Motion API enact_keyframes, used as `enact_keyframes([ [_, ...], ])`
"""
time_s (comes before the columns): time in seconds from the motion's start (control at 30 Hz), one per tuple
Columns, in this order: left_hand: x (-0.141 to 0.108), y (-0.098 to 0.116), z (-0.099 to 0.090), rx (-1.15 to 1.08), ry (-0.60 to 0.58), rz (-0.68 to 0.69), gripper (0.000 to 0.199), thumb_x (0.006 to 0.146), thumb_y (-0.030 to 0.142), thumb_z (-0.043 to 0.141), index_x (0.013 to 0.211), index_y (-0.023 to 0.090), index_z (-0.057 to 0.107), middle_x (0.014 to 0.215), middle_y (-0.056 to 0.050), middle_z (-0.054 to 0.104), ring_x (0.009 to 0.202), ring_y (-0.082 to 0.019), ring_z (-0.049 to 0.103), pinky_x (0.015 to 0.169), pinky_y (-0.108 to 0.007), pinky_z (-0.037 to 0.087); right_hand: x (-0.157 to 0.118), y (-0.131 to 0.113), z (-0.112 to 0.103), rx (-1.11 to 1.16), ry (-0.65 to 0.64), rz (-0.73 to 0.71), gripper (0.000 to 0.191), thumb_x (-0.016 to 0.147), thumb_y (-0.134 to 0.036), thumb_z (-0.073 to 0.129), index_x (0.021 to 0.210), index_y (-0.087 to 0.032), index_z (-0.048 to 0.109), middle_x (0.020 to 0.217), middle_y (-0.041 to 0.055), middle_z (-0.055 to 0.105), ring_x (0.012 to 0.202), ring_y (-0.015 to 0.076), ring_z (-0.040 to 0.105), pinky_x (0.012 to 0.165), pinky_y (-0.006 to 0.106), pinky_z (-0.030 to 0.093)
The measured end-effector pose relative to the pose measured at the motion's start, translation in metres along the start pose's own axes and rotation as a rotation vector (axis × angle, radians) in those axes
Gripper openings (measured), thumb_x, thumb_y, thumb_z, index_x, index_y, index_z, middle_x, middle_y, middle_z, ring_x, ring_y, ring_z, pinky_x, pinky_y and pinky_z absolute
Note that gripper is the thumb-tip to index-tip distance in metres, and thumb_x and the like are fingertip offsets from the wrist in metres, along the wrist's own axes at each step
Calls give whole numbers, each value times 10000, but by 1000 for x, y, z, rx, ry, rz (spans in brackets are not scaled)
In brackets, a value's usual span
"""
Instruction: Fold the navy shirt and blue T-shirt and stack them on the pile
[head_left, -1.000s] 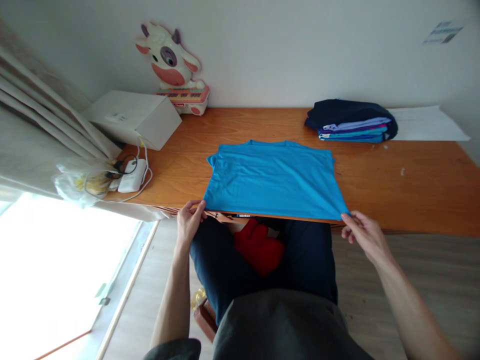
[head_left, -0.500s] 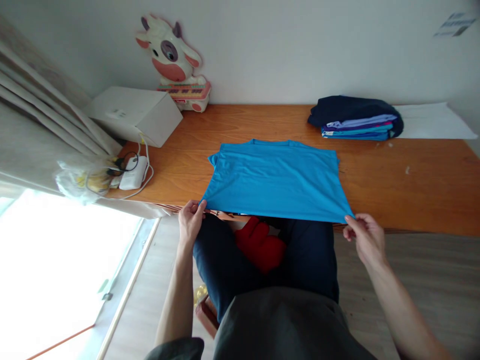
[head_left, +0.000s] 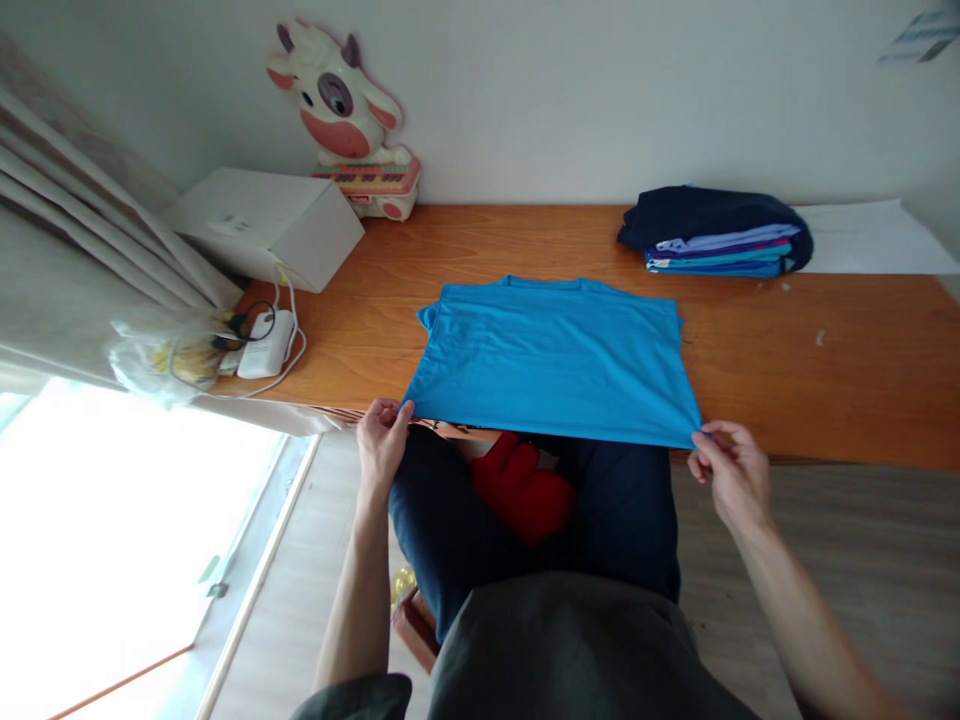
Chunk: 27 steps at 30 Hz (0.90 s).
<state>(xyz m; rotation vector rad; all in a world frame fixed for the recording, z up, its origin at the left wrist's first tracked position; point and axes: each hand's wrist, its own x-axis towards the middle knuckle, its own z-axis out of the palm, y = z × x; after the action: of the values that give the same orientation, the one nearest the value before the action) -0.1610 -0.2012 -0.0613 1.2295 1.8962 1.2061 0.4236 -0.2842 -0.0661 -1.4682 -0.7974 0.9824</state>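
A blue shirt (head_left: 555, 360) lies spread on the wooden table (head_left: 840, 370), its neckline toward the wall and its near edge stretched straight along the table's front edge. My left hand (head_left: 385, 440) pinches the near left corner between thumb and fingers. At the near right corner, my right hand (head_left: 727, 468) has the cloth pinched in the same way. Both hands are just off the table's front edge, above my legs.
A stack of folded clothes (head_left: 716, 235) sits at the back right beside white paper (head_left: 874, 238). At the left are a white box (head_left: 270, 225), a cow toy (head_left: 349, 120), a power strip (head_left: 266, 345) with cables and a plastic bag (head_left: 165, 360). Something red (head_left: 525, 490) lies between my legs.
The shirt's near right corner has shifted slightly, and the fingers of my right hand have moved a little at it. My left hand stays nearly in place. The view has shifted slightly.
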Motion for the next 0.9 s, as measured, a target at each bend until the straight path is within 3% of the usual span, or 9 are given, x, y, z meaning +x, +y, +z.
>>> enact_keyframes([
  [0.17,3,-2,4,-37,4,6,422,917,582,890,918,294,581,698,54,598,577,-168,595,553,-286,441,-2,-3,-2,-76,-56,-34,419,953,-555,995,1216,-290,805,847,17,791,630,224,758,485,304,500],
  [0.33,0,1,4,-183,-16,30,409,913,534,914,1045,288,616,803,54,622,585,-136,566,544,-268,428,4,0,-10,-53,-109,-84,435,947,-485,964,1333,-324,843,887,53,862,825,300,835,613,350,581],
  [0.47,-5,4,-3,-201,-66,51,380,956,554,853,1177,253,784,873,6,697,607,-132,559,560,-280,436,13,-1,-10,-101,-27,-139,422,956,-519,978,1300,-312,850,937,63,877,780,278,805,641,370,600],
  [0.6,-5,3,-10,-196,-139,29,413,853,435,863,1218,243,851,807,3,711,652,-164,595,583,-282,453,25,-3,-9,-163,38,-189,386,975,-609,969,1228,-336,869,926,59,853,742,284,772,610,400,587],
  [0.77,-6,4,-8,-127,-100,46,505,848,494,903,1285,244,865,1066,-83,862,840,-234,758,670,-306,552,48,-3,-13,-208,84,-243,378,933,-644,992,1125,-343,868,872,50,785,676,267,678,603,433,559],
  [0.83,-6,3,-6,-92,-82,53,498,892,553,888,1279,241,873,1064,-89,868,846,-244,769,679,-313,555,56,-5,-10,-214,94,-294,339,921,-622,996,1082,-357,859,950,62,782,697,265,661,620,450,557],
  [0.9,-6,1,-5,-44,-57,69,472,938,584,859,1258,238,887,975,-67,842,820,-242,752,691,-318,554,62,-8,-6,-204,93,-357,281,933,-595,976,1034,-367,845,1149,84,807,719,252,639,632,461,550],
])
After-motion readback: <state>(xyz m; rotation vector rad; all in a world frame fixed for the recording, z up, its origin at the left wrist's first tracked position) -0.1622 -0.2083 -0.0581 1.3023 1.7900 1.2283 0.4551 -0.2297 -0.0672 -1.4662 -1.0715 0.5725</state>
